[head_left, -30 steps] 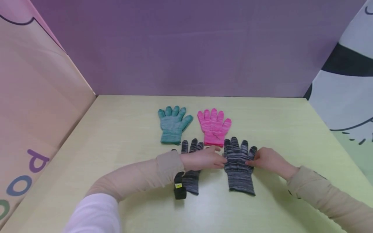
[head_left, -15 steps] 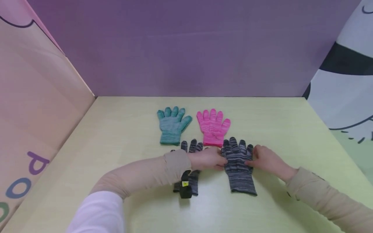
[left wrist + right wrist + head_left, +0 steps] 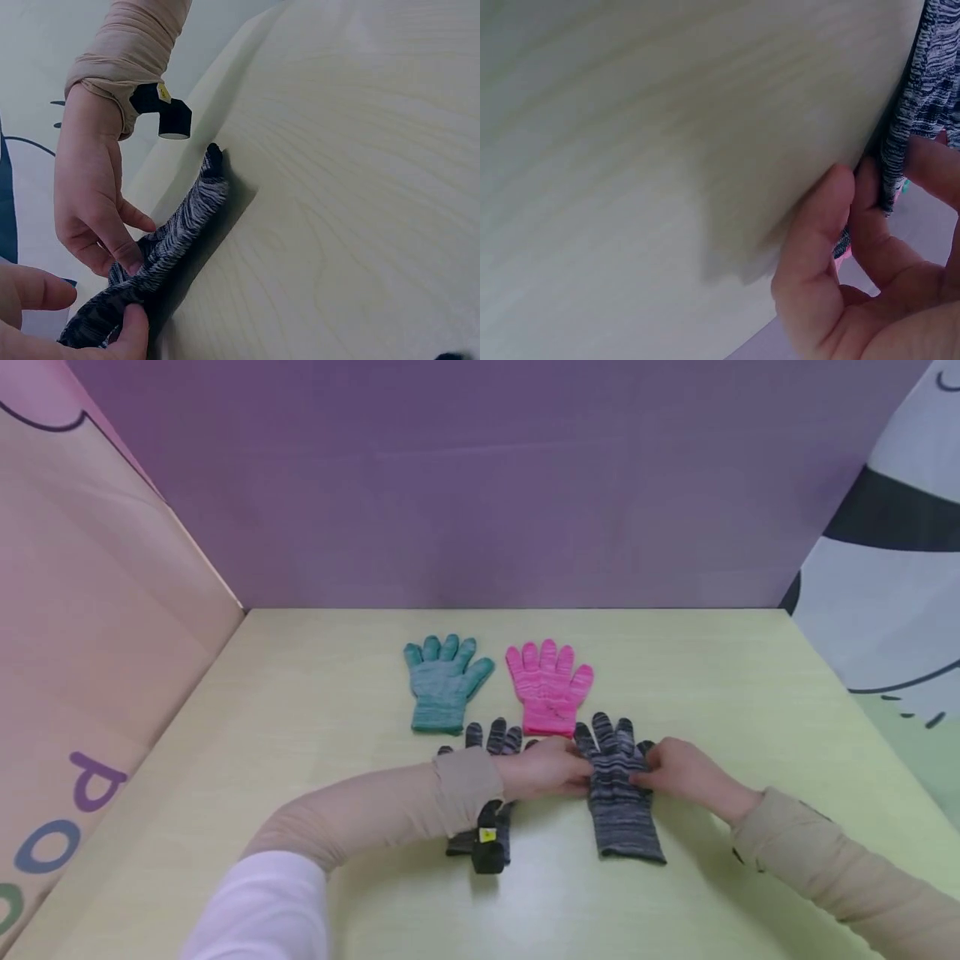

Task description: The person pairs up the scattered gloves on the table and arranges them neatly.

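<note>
A black-and-grey striped knit glove [image 3: 626, 814] lies palm-down or palm-up, I cannot tell which, with its cuff toward me. My left hand [image 3: 546, 768] grips its left edge, and part of those fingers is hidden behind the knit. On the opposite side, my right hand [image 3: 690, 777] pinches the edge near the thumb of the glove. In the left wrist view the glove [image 3: 184, 232] bends up off the table between both hands. The right wrist view has the right fingers [image 3: 874, 240] around the knit edge. A second striped glove [image 3: 497, 739] lies partly hidden under my left forearm.
A teal glove [image 3: 440, 685] and a pink glove [image 3: 550, 689] lie flat farther back, fingers pointing away, on the pale wooden table [image 3: 315, 693]. Behind the table stands a purple panel [image 3: 480, 485]. A black wrist camera [image 3: 489, 852] hangs below my left wrist.
My left hand has moved slightly right, and its fingers now grip the striped glove's left edge. That glove has narrowed and shifted slightly right. The teal and pink gloves stay put.
</note>
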`<state>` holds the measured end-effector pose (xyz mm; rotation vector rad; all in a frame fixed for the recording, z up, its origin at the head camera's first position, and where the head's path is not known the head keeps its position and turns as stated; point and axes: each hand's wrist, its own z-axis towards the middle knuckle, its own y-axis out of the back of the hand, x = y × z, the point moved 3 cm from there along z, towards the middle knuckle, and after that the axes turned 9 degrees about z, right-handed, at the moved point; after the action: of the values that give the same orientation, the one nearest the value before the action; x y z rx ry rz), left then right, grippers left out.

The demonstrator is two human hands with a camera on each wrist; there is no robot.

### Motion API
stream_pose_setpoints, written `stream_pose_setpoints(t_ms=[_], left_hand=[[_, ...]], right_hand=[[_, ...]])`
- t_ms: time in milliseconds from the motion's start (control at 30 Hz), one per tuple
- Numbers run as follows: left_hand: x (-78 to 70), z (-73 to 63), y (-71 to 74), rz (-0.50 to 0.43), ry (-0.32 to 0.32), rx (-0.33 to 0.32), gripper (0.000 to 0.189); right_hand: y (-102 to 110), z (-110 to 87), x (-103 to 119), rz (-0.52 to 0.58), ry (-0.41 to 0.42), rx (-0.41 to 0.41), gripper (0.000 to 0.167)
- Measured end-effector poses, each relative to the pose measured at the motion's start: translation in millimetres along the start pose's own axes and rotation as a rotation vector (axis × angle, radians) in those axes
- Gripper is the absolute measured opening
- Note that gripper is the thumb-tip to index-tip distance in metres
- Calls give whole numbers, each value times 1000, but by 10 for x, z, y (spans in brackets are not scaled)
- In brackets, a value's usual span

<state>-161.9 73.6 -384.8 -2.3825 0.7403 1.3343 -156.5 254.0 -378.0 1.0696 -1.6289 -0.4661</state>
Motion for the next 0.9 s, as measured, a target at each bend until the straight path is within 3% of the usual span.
stream_pose_setpoints(t_ms=[233,367,500,733,900], left_hand=[[18,66,0,51,5,-43,59],[30,91,1,72,13,-33,46],[24,85,7,46,16,11,40],[26,42,23,-9,12,51,49],[36,14,27,-36,12,50,50]], right_hand=[[-7,0,-5,13,-5,15,31],[14,-9,-1,51,28,2,26],[48,-7,-24,115,10,-10,18],[48,-5,-73,393,-119,22,40],[23,-13,-96,492,-139,80,35]])
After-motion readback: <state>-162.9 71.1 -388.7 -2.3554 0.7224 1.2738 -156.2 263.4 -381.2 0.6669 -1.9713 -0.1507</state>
